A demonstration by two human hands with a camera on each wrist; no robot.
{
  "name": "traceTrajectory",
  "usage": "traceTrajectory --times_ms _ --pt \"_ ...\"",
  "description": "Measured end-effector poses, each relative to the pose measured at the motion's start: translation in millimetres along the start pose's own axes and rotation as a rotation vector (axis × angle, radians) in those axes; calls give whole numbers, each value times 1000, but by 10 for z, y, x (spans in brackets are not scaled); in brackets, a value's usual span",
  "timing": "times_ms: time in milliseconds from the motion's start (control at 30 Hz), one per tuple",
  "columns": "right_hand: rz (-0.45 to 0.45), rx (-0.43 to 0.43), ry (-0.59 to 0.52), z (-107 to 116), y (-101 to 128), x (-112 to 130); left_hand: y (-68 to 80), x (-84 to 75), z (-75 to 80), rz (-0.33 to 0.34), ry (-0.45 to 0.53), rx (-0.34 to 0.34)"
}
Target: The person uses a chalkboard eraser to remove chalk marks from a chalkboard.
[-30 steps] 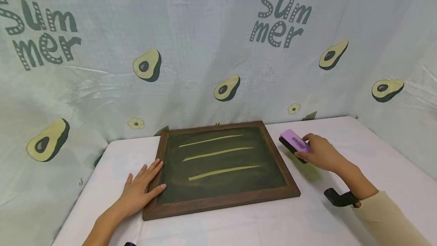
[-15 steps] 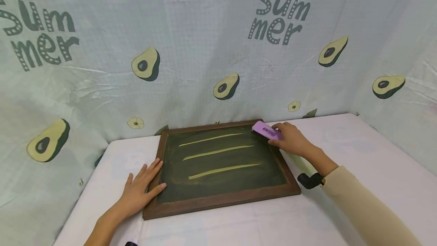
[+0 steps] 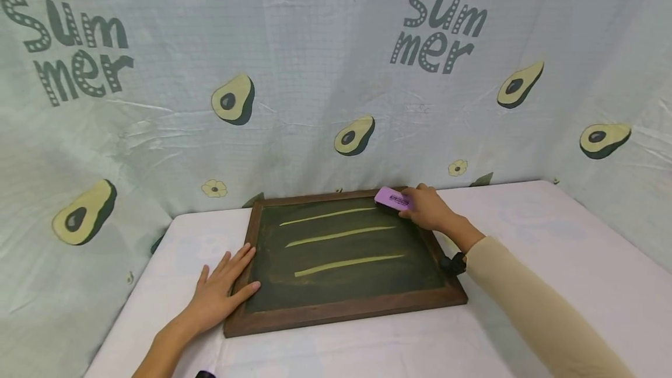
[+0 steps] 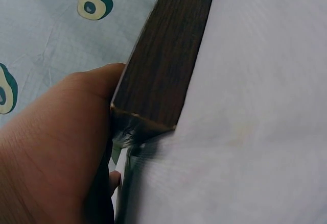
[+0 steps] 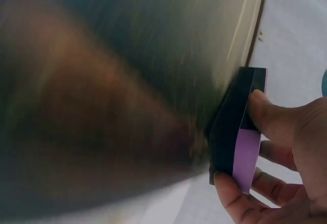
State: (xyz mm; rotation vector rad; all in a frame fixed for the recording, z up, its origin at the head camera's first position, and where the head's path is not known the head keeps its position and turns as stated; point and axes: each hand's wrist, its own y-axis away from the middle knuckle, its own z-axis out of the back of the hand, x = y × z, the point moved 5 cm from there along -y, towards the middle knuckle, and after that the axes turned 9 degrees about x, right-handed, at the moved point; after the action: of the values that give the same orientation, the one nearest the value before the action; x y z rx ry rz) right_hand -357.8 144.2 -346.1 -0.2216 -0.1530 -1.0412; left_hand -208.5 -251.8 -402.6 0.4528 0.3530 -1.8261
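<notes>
my left hand (image 3: pixel 220 293) lies flat on the near-left frame of the dark wood-framed chalkboard (image 3: pixel 343 252) on the desk, steadying it, while my right hand (image 3: pixel 427 207) grips the purple felt-backed eraser (image 3: pixel 391 198) at its far-right corner, so i judge wiping is starting and next needs a pressed sweep leftward along the top yellow chalk line (image 3: pixel 328 216).

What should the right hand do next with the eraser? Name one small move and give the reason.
Probably draw the purple eraser leftward along the top chalk line. The right hand grips it at that line's right end, felt side toward the chalkboard, all three yellow lines are unwiped, and the left hand rests flat on the frame's left edge, bracing it.
</notes>
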Motion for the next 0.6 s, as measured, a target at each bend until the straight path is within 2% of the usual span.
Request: traceTrajectory --times_ms 133,333,600 --pt "2 -11 14 -24 -53 49 -17 -7 -14 5 -6 6" --pt "-39 21 -24 -48 -128 117 -2 -21 -2 11 -14 9" --pt "0 36 -112 -112 -228 199 7 -19 10 10 -7 15"
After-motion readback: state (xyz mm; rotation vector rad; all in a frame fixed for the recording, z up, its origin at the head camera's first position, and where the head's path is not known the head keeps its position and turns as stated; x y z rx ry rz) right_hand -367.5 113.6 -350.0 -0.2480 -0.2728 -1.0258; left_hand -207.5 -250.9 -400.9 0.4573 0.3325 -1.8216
